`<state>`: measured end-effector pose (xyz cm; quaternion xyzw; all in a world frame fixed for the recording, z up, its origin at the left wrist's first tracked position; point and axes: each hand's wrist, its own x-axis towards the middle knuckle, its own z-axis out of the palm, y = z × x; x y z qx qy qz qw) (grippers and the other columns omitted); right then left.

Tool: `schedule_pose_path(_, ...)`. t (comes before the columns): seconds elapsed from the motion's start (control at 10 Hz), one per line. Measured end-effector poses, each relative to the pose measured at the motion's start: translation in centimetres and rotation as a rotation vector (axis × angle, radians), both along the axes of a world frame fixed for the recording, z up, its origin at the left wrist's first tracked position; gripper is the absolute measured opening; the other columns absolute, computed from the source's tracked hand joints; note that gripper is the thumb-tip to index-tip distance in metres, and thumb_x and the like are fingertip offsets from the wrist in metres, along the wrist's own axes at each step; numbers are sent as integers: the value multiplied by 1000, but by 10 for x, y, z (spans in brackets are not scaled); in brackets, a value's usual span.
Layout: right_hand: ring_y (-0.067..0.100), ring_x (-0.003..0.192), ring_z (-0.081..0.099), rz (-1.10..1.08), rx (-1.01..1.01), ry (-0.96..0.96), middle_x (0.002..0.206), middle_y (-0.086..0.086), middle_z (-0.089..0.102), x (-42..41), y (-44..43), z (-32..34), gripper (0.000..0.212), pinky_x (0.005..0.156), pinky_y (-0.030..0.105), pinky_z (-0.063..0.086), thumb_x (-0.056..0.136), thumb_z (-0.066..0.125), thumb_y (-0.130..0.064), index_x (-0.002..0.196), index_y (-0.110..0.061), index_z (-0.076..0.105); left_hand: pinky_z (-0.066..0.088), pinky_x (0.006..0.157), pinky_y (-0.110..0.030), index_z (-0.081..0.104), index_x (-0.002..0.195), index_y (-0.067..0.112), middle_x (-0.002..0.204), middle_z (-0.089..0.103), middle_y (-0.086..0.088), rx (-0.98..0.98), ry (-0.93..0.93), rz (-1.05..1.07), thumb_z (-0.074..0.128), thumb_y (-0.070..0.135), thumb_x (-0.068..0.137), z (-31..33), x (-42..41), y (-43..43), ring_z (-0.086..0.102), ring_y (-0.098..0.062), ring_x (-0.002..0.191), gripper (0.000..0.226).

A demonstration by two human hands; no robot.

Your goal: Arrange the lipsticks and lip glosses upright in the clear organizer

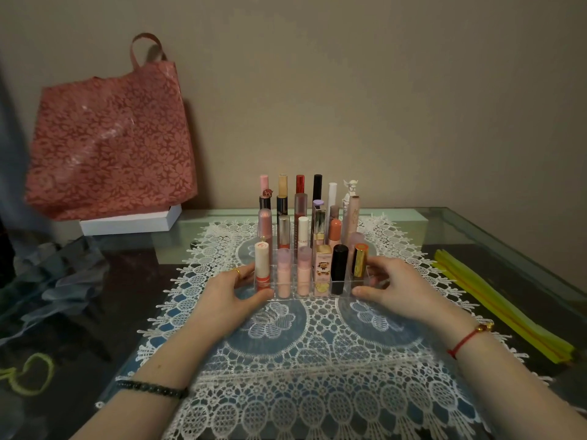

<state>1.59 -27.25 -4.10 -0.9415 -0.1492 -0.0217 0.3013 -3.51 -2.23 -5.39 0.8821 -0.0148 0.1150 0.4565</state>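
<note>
One clear organizer (344, 289) on a white lace mat (317, 344), holding about twenty-four lipsticks and lip glosses (339, 268) upright in four rows of six, lettering too small to read; left hand (228, 293) and right hand (394, 287) each grasp one end of it.

Left hand (227, 296): we see a thin gold ring (235, 272) on one finger.
Left wrist: we note a dark beaded bracelet (152, 388), at seven o'clock.
Right wrist: we find a red cord bracelet (465, 342) with a gold charm (484, 327), at four o'clock.
</note>
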Motion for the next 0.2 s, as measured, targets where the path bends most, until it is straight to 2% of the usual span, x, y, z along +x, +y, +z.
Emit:
schedule_pose_path(0.1,10,99,55,32,-63,47,121,-1,55,-14,-8,27,70,78,17,46,75,66,-39,135,-17,37,41,98,-28,59,107,23,107,62,11,-48,5,-6,72,20,73,-1,-1,-1,57,-7,102,37)
schedule_pose_path(0.2,5,93,60,-65,242,-241,108,-11,63,-50,-20,60,51,72,14,46,75,62,-40,124,-32,49,39,96,-22,56,117,17,113,61,10,-40,32,25,72,23,73,0,-1,-3,55,-7,105,47)
